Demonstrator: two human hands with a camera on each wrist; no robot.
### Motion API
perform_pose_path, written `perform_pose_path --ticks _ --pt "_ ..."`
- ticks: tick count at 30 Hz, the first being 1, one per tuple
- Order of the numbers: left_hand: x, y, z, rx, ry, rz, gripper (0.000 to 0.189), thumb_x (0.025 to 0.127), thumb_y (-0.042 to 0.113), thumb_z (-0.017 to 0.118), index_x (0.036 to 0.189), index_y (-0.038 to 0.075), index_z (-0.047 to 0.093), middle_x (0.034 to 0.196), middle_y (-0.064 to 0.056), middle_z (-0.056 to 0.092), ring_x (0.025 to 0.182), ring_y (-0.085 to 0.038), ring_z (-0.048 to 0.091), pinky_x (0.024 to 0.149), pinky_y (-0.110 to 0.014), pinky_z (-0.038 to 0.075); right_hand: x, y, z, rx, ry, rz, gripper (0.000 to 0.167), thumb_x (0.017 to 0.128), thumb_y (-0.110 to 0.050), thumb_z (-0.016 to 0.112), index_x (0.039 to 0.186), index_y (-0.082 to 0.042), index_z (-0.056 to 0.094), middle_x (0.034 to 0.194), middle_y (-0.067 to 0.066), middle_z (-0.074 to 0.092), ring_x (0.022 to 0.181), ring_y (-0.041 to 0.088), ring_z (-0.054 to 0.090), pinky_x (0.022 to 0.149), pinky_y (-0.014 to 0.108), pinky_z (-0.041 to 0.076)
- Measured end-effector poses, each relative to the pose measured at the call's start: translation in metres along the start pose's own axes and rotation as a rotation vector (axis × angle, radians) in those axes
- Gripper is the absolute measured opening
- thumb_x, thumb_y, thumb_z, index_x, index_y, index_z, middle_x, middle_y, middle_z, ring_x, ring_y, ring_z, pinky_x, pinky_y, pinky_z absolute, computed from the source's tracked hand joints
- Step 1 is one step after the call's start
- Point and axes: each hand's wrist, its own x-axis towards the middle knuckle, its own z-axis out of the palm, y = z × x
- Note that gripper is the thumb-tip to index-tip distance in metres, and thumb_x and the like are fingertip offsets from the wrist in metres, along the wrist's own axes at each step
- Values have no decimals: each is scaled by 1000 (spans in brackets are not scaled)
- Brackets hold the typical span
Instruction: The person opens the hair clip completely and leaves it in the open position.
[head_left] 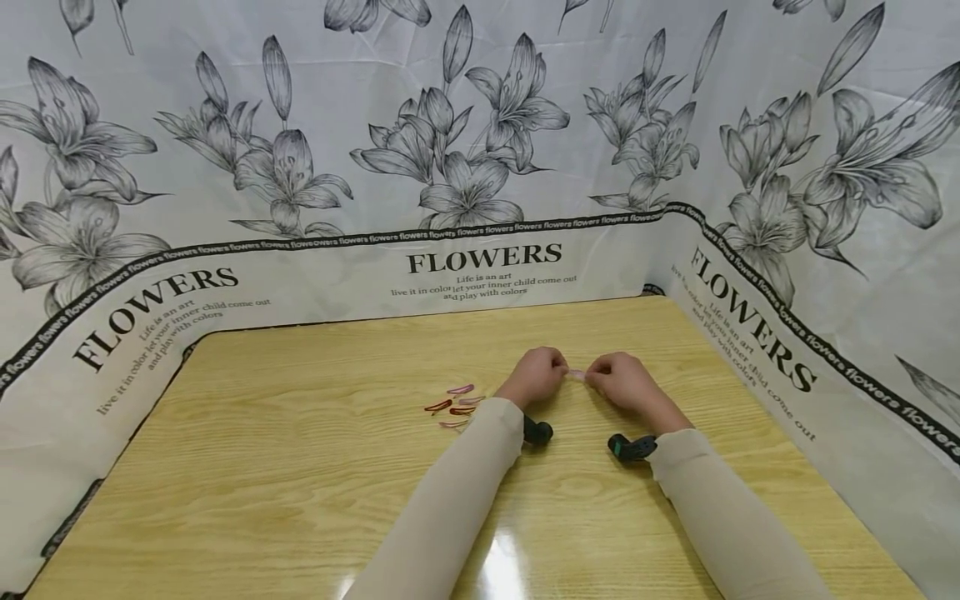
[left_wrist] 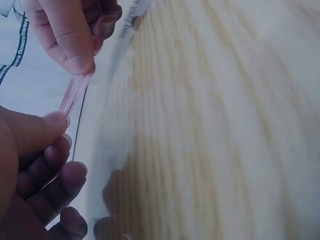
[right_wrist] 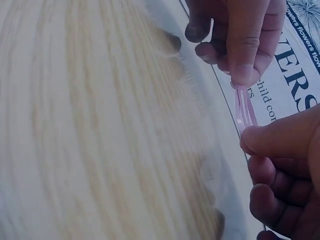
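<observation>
Between my two hands is a light pink snap hair clip [right_wrist: 245, 107], held just above the table. My left hand [head_left: 537, 375] pinches one end of it between thumb and fingers. At the other end, my right hand [head_left: 624, 383] pinches it the same way. In the left wrist view the pink clip [left_wrist: 75, 94] spans the gap between the two thumbs. To the left of my left hand lie several more hair clips in red and pink, among them a dark red clip [head_left: 438, 407] and a pink clip [head_left: 461, 389]; my left sleeve partly covers this group.
The wood-grain table [head_left: 285, 467] extends all around the hands. White cloth walls [head_left: 480, 275] with printed flowers and lettering enclose its back and sides. A black wrist device [head_left: 632, 447] sits at my right cuff, another black device [head_left: 537, 431] at my left.
</observation>
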Motion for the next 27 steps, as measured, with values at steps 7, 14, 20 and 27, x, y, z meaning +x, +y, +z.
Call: perform_pose_path --ticks 7,14,20,27 --pt "-4 -3 -4 -69 -11 9 18 98 21 58 94 11 72 93 0 68 80 -10 56 76 -23 46 -1 -1 0 39 25 16 22 98 -21 55 102 -3 68 83 8 63 69 19 53 62 30 43" --pt "-7 -1 -9 -97 -29 -9 19 98 21 57 99 12 73 99 1 69 85 -10 58 80 -24 47 -1 -4 0 27 55 -12 22 99 -21 55 100 -3 68 87 10 65 71 19 53 63 30 42" --pt "-8 -3 -14 -89 -26 0 19 98 20 58 100 11 74 101 1 70 86 -9 57 82 -23 47 0 -8 -1 34 70 -17 23 99 -23 56 103 -4 68 93 12 67 77 22 57 70 35 45" --pt "-16 -5 -21 -158 -35 -13 23 100 23 54 105 11 73 103 2 69 85 -9 58 79 -26 48 1 -8 0 45 71 -33 27 100 -27 54 109 -7 70 112 15 68 101 31 62 86 46 48"
